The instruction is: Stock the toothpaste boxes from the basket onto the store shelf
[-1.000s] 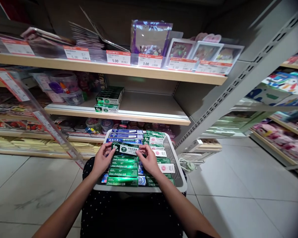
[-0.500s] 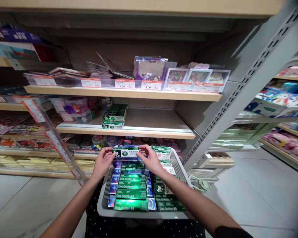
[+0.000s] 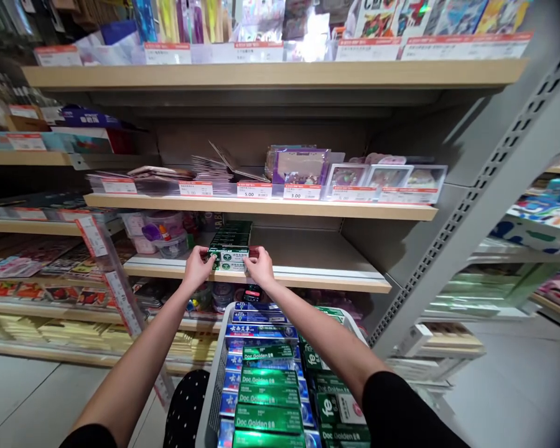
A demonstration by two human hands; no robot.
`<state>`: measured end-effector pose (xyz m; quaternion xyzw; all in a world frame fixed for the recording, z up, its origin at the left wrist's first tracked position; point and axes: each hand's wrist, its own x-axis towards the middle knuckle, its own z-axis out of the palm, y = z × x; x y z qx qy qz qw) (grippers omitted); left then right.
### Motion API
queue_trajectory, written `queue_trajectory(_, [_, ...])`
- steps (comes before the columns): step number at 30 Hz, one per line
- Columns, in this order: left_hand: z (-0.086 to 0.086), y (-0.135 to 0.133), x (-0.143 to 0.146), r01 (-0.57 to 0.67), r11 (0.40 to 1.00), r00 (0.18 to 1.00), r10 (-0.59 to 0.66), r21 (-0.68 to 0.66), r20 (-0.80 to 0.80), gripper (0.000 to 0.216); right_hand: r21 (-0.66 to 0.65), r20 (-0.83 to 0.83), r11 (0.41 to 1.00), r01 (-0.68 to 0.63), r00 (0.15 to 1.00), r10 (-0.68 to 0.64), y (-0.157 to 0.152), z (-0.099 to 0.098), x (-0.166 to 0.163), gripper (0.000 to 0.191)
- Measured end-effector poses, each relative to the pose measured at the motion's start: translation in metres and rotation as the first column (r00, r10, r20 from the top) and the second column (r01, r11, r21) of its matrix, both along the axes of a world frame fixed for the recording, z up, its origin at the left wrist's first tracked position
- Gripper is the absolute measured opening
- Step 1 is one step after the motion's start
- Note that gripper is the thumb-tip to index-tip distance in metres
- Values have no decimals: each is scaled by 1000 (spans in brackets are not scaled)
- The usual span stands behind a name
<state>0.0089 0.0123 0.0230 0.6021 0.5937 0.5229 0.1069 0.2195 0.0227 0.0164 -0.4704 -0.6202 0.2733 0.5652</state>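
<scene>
My left hand [image 3: 196, 266] and my right hand [image 3: 260, 266] both grip a green and white toothpaste box [image 3: 228, 254], one hand at each end. The box is held level on top of the stack of green toothpaste boxes [image 3: 232, 239] that stands on the middle shelf [image 3: 308, 274]. Below my arms a grey basket [image 3: 210, 398] rests on my lap, packed with several green Doc.Golden boxes [image 3: 267, 398] and blue boxes [image 3: 254, 333].
Clear plastic tubs [image 3: 161, 231] stand left of the stack. The shelf above [image 3: 261, 207] carries packets and price tags. A grey slotted upright [image 3: 466, 211] slants along the right. A tilted clear price strip [image 3: 116, 292] hangs at the left. More shelving lies beyond, over a tiled floor.
Both hands lifted the green and white box out of the basket and carried it up and forward onto the shelf stack. The view tilted upward.
</scene>
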Motion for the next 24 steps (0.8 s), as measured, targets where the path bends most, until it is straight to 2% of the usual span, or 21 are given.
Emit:
queue_trajectory(5, [-2,10,-6,71,997,996,-72,23,51,39,33,74,996,79,994,-82,1,-2,-2,35])
queue_trajectory(12, [0,18,-9,176,984,974,-175,9,144,33,60,-1,998,8,1000,-8,9,-6,-4,34])
queue_trajectory(19, [-3,28,-11,151,988,979,-146,-27,141,35,64,23,998,16,1000,-18,22,-10,-6,33])
queue_trajectory(24, [-4,37,-12,30,999,999,-30,-39,-11,32,51,29,999,11,999,-12,30,-8,-7,29])
